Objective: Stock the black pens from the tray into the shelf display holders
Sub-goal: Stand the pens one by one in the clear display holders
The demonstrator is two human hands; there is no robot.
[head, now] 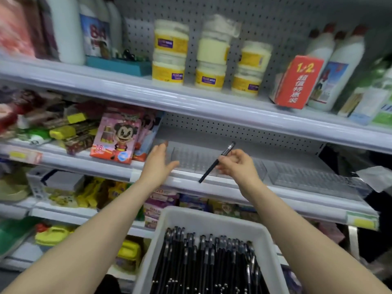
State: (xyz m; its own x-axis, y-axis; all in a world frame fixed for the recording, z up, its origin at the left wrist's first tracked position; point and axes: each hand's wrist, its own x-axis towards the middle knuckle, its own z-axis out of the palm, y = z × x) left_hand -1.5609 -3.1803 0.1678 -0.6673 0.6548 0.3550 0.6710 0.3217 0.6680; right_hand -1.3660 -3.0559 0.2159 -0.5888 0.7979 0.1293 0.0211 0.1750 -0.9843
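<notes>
A white tray (191, 217) at the bottom centre holds several black pens (203, 264) lying side by side. On the middle shelf stands a clear plastic display holder (191, 160) with dividers, and a second clear holder (307, 177) sits to its right. My right hand (237, 166) pinches one black pen (214, 165) near its middle, tilted with the cap end up over the holder. My left hand (159, 160) reaches with straight fingers to the left end of the first holder.
Pink cartoon boxes (115, 136) stand just left of the holder. Yellow-labelled jars (169, 54) and white bottles (339, 66) fill the shelf above. A red carton (297, 81) leans there too. Packaged goods crowd the lower shelves.
</notes>
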